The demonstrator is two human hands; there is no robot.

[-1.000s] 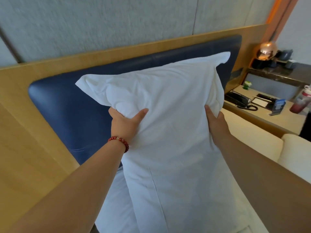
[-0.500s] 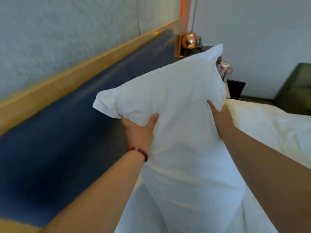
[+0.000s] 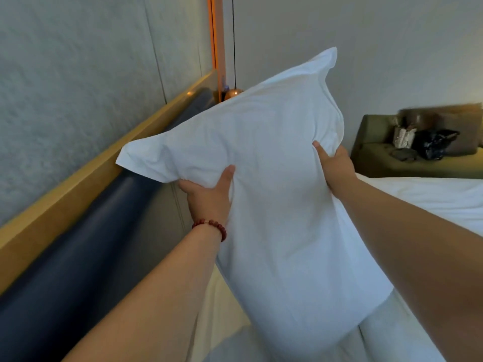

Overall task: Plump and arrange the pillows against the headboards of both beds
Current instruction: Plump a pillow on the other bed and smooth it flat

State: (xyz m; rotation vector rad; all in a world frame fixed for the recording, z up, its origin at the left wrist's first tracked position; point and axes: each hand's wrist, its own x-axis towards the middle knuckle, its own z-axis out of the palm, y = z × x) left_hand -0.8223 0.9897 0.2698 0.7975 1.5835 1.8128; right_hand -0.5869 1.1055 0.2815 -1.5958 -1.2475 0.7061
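White cotton fills most of what I see: the pillow (image 3: 274, 205) is upright in the air in front of me, its top edge tilted so the right corner rides higher than the left. My left hand (image 3: 209, 199) grips its left edge just under the upper corner, with the thumb pressed into the front face and the other fingers wrapped round behind the fabric. My right hand (image 3: 335, 165) holds the opposite edge the same way: the thumb lies on the front, while the remaining fingers are hidden behind the pillow, so I cannot tell how they lie. A red bead bracelet (image 3: 211, 226) sits on my left wrist. The pillow's lower end hangs over pale bedding; I cannot tell whether it touches. To my left runs the padded blue headboard (image 3: 78, 257), set under a wooden rail (image 3: 65, 199), apart from the pillow. A copper pendant lamp (image 3: 232, 94) peeks over the pillow's top edge. On my right lies the white bed (image 3: 431, 202), and beyond it an olive sofa (image 3: 379, 163) carrying a black bag (image 3: 433, 143).
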